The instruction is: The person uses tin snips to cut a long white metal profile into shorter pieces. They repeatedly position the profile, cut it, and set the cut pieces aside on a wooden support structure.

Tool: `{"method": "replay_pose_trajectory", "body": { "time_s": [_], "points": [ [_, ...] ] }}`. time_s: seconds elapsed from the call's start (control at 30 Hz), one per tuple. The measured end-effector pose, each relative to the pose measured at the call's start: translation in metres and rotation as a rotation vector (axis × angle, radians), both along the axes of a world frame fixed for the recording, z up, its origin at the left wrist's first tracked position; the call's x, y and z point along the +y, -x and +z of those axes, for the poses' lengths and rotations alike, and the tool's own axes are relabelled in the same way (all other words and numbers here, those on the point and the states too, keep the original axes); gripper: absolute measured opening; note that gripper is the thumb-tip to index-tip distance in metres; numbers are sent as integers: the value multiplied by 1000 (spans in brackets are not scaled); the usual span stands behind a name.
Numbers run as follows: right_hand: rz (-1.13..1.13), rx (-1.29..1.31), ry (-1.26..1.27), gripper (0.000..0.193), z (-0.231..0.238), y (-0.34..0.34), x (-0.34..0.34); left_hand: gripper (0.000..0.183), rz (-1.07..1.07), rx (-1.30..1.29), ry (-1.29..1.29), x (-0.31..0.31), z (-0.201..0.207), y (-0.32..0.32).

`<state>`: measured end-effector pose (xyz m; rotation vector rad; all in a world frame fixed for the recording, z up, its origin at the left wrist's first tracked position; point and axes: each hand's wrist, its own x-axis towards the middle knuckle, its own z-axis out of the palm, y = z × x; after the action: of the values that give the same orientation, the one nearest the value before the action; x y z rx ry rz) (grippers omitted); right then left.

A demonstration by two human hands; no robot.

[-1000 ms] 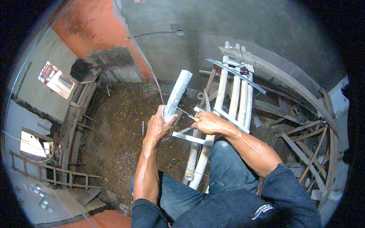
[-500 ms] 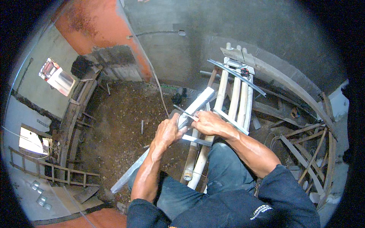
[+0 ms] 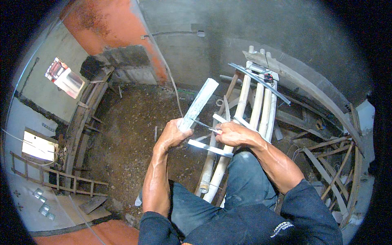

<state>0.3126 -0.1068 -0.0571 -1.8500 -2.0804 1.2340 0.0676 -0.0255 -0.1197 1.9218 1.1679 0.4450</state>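
My left hand (image 3: 174,134) is wrapped round a long, pale silver metal strip (image 3: 201,102). The strip's upper end slants away to the right. Closed in my right hand (image 3: 232,134) is a thin, dark, rod-like tool (image 3: 203,124); its exact kind is unclear. The tool's tip reaches the strip beside my left thumb, and its handle is mostly hidden by my fingers. A short pale metal strip (image 3: 210,148) lies across the bamboo poles (image 3: 243,98) just below my hands.
Farther along the poles rests a bluish metal strip (image 3: 261,84) beside a small black-and-red object (image 3: 268,77). A wooden ladder (image 3: 61,179) stands at the left. Timber framing (image 3: 326,163) fills the right side. The rubble-strewn dirt floor (image 3: 130,122) is far below.
The long strip has turned more upright, its upper end shifting left and away. My hands have moved apart, the right one drawing back with the tool. The view has shifted slightly.
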Motion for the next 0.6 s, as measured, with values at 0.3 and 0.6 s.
{"method": "replay_pose_trajectory", "body": {
  "time_s": [0.3, 0.6],
  "points": [
    [3, 22, -46, 35, -7, 4, 1, 33, -36, 112, -105, -11, 0, -10],
    [-132, -91, -108, 39, -10, 13, 1, 39, 131, 439, -437, -32, 15, -35]
  ]
}}
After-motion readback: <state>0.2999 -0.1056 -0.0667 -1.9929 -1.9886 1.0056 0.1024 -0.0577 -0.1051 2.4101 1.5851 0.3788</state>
